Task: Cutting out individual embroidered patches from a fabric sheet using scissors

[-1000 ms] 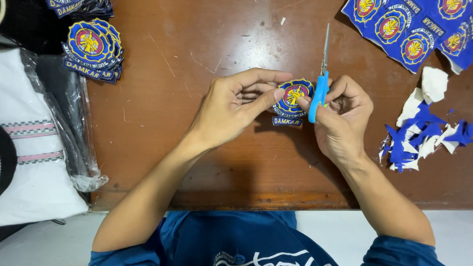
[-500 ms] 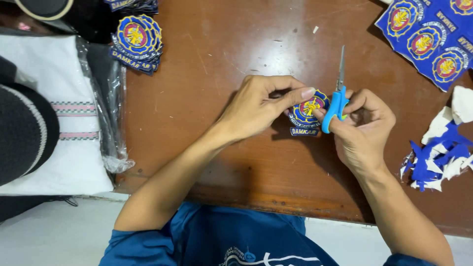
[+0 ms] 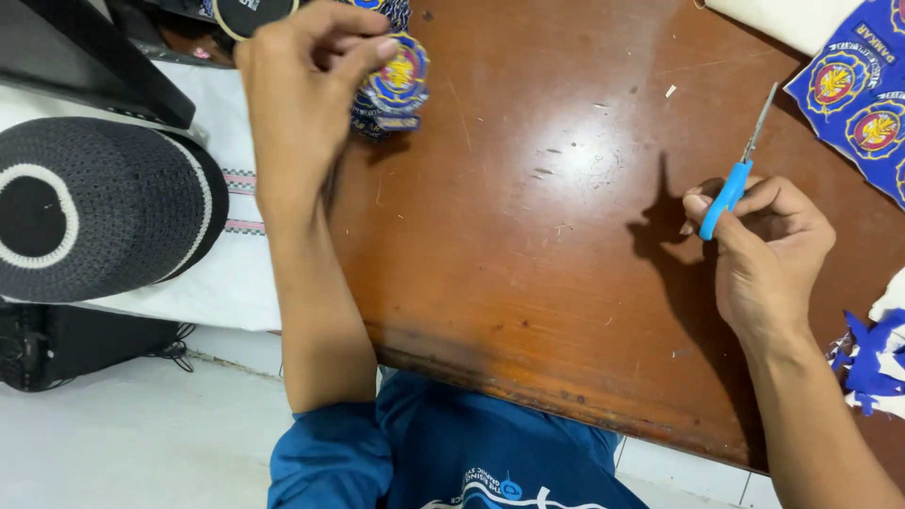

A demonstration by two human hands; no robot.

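Observation:
My left hand (image 3: 304,71) is stretched to the far left of the brown wooden table (image 3: 528,283). Its fingers pinch a round blue-and-yellow embroidered patch (image 3: 400,73), held on or just above a stack of similar patches (image 3: 382,118); I cannot tell if it touches the stack. My right hand (image 3: 768,247) rests on the table at the right and grips small scissors with a blue handle (image 3: 735,174), blades pointing up and away.
A sheet of uncut blue patches (image 3: 858,104) lies at the top right. Blue and white fabric scraps (image 3: 872,353) sit at the right edge. A black knitted cap (image 3: 90,207) rests on white cloth (image 3: 222,283) to the left of the table.
My left hand has carried the cut patch from the table's middle over to the stack at the far left. The right hand stays put with the scissors. The view has swung left.

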